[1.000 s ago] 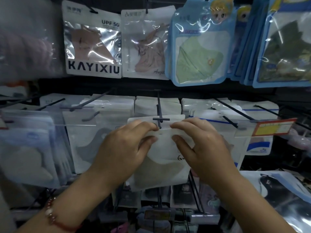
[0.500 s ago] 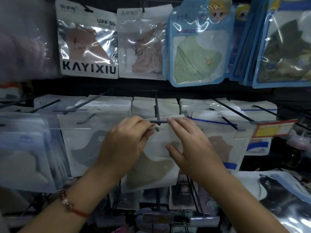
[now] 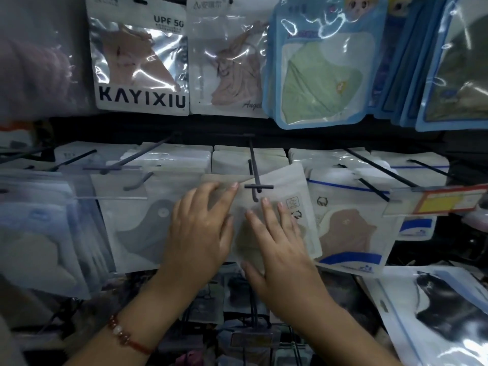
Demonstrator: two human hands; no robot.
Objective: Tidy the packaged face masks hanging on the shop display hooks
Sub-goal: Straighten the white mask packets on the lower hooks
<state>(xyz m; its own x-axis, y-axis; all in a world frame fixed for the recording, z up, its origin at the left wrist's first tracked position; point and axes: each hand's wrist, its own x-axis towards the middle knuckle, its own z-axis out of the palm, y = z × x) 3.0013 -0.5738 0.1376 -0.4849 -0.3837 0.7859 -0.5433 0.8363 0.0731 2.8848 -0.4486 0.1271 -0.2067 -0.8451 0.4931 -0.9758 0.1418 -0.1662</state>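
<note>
Left hand [image 3: 200, 233]: nearest the camera, a bead bracelet [image 3: 124, 336] on its wrist; fingers straight and spread, laid flat on the left part of the front packet, curled round nothing.
Right hand [image 3: 280, 249]: fingers straight, pressing flat on the packet face; thumb extended below, no pinch visible.
Front mask packet [image 3: 287, 186]: middle row, centre, threaded on the centre hook [image 3: 254, 180], just behind the hook's crossbar.
Orientation: long axis roughly vertical but tilted, top edge rising to the right; printed face toward the camera.
Neighbouring packets: grey mask packet [image 3: 140, 228] to the left, brown mask packet [image 3: 348, 231] to the right, also askew.
Upper row: KAYIXIU packet [image 3: 140, 62] and green mask packet [image 3: 319, 80] hang farther back.
Progress, judged: packet is on the hook; squaring it remains, likely also the brown one.
</note>
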